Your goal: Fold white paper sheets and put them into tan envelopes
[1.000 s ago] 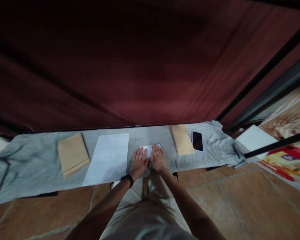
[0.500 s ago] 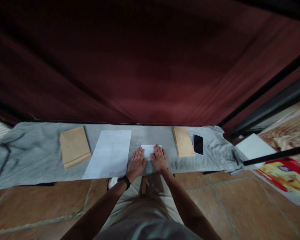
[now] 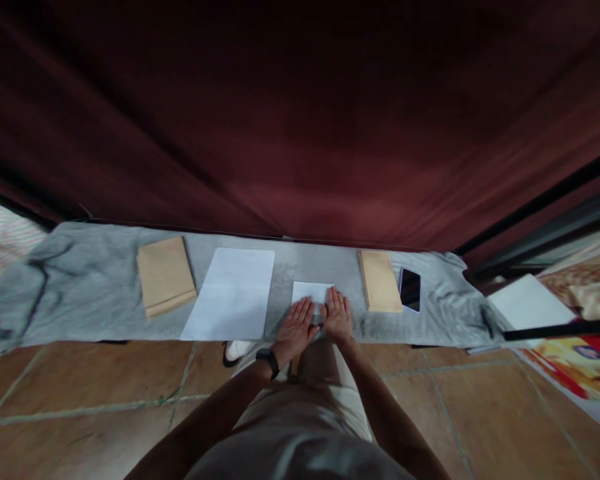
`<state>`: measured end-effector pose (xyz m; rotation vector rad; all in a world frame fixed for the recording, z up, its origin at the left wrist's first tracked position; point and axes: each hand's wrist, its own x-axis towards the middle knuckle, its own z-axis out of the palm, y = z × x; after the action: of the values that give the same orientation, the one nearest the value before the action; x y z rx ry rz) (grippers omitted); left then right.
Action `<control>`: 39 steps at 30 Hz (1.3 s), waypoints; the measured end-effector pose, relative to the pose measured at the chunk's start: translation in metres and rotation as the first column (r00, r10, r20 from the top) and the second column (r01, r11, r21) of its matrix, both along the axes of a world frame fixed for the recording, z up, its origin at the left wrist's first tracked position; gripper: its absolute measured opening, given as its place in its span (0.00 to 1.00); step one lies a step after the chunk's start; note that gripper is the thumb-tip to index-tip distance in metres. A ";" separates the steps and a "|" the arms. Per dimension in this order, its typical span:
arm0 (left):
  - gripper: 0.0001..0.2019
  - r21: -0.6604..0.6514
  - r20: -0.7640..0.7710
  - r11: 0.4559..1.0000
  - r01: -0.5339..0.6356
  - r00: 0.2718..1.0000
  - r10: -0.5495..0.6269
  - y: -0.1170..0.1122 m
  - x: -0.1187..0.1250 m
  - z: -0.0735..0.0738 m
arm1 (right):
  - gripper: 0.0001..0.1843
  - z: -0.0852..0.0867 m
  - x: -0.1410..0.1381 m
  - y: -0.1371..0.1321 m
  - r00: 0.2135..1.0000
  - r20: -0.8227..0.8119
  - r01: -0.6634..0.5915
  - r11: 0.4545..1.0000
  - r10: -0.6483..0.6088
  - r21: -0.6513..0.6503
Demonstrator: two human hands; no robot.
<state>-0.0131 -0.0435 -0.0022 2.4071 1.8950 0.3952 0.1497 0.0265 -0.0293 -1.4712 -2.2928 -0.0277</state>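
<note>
Grey cloth (image 3: 320, 260) covers the long, narrow surface in front of you. Your workpiece, a small white paper (image 3: 305, 289), lies flat on this cloth, directly ahead of your body and between the larger sheet and the tan stack. Whether it consists of one layer or several cannot be determined from this view.

Left hand (image 3: 296, 327): palm down, fingers extended, fingertips over the lower left part of the small paper. The hand is unclosed and grasps nothing. A black wristband (image 3: 267, 363) is fitted at your left wrist.

Right hand (image 3: 338, 317): palm down, fingers extended and pointing away from you, positioned over the right edge of the small paper. It is likewise unclosed, with nothing clasped. How firmly either hand presses cannot be determined.

To the left of your hands, locate the large white sheet (image 3: 233, 293), lying flat. Beyond it, farther left, is a brown paper stack (image 3: 164, 273), set at a slight angle. To the right of your hands is a tan stack (image 3: 383, 283); just beside it lies a smartphone (image 3: 410, 290), dark screen facing up.

Dark red fabric (image 3: 300, 167) rises behind the far edge of the surface. Below the near edge, note the tiled floor (image 3: 105, 427).
</note>
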 end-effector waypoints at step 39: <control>0.47 -0.107 -0.115 0.966 0.235 0.962 -0.247 -0.026 -0.056 0.017 | 0.32 0.004 0.026 -0.006 0.997 0.064 -0.049 0.999 0.050 -0.014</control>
<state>-0.0689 -0.0693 0.0147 2.6141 1.5933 0.1398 0.1758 0.0210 -0.0258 -1.4388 -2.3834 -0.0472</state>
